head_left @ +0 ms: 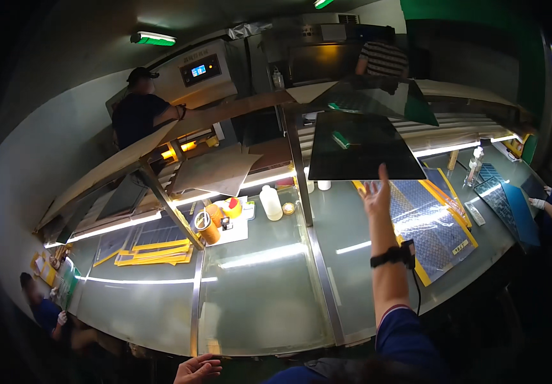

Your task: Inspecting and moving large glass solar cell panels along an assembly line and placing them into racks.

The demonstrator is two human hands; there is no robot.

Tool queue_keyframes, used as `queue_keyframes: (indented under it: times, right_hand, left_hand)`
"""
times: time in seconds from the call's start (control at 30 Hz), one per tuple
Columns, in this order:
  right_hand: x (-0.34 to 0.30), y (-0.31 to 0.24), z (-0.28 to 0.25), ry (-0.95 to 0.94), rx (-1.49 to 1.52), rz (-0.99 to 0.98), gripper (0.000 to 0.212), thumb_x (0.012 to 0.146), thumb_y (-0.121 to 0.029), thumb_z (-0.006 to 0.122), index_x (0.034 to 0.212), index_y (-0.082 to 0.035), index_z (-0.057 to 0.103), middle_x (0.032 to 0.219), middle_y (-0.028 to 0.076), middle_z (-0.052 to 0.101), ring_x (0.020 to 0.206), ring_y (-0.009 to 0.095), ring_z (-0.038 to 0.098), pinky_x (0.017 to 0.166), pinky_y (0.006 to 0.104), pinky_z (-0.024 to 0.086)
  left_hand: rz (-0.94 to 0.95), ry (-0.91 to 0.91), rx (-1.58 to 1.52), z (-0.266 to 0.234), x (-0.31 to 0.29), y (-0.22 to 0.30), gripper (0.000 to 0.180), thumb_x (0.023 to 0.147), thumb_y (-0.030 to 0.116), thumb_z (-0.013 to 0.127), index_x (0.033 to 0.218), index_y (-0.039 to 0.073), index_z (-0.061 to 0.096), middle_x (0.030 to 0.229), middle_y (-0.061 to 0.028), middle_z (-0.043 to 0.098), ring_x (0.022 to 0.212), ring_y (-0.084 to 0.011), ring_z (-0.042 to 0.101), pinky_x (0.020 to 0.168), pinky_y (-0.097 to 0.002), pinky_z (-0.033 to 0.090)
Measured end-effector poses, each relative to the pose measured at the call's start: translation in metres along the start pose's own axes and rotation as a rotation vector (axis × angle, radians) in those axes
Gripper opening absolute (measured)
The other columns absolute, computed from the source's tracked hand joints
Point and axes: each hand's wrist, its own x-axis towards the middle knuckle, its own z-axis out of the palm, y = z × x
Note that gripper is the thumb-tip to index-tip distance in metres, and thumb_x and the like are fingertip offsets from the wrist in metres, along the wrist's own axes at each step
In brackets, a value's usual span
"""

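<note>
My right hand [376, 195] is raised at the near edge of a dark, glossy rectangular panel [346, 157]. Its fingers are spread, and one fingertip overlaps the panel's edge; whether it bears any weight I cannot tell. The panel juts out from the upper shelf, over the table. Behind it, a second dark, glossy sheet [410, 102] lies on the shelf. Low at the table's front edge is my left hand [198, 369], loosely bent with its fingers partly apart and nothing visible in it.
Yellow-edged patterned sheets [417, 221] lie below my right arm. A white bottle [270, 203] and orange containers [207, 228] stand on the glass-topped table [257, 288]. Shelf posts [298, 173] rise from it. Other people work behind the shelf and at both ends.
</note>
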Motion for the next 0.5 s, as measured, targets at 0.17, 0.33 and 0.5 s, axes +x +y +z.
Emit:
queue_keyframes:
  times: [0.17,0.33,0.5]
  right_hand:
    - [0.08,-0.015,-0.011,0.139,0.038,-0.138,0.039,0.084,-0.001,0.066,0.122,0.0,0.054,0.114,0.016,0.06,0.112,0.03,0.058,0.092,0.0442,0.052]
    - [-0.057,-0.028,-0.154,-0.268,0.105,-0.191,0.029,0.089,-0.001,0.06,0.117,0.007,0.056,0.115,0.017,0.061,0.108,0.028,0.06,0.095,0.0391,0.05]
    - [-0.322,-0.101,-0.356,0.183,-0.485,-0.268,0.04,0.095,-0.021,0.053,0.118,0.011,0.056,0.117,0.023,0.061,0.109,0.03,0.06,0.096,0.0408,0.049]
  left_hand:
    - [0.025,-0.111,0.059,0.014,0.027,0.014,0.047,0.094,0.02,0.062,0.133,-0.003,0.049,0.115,-0.0166,0.065,0.098,-0.021,0.066,0.082,-0.0321,0.055]
    - [-0.035,-0.304,0.081,0.036,0.069,0.002,0.045,0.095,0.017,0.059,0.132,-0.006,0.048,0.119,-0.021,0.062,0.104,-0.0286,0.064,0.092,-0.0375,0.053]
    - [-0.221,-0.597,-0.133,0.084,0.109,-0.05,0.063,0.097,0.021,0.057,0.146,0.0,0.024,0.141,-0.0193,0.044,0.129,-0.0266,0.046,0.106,-0.039,0.041]
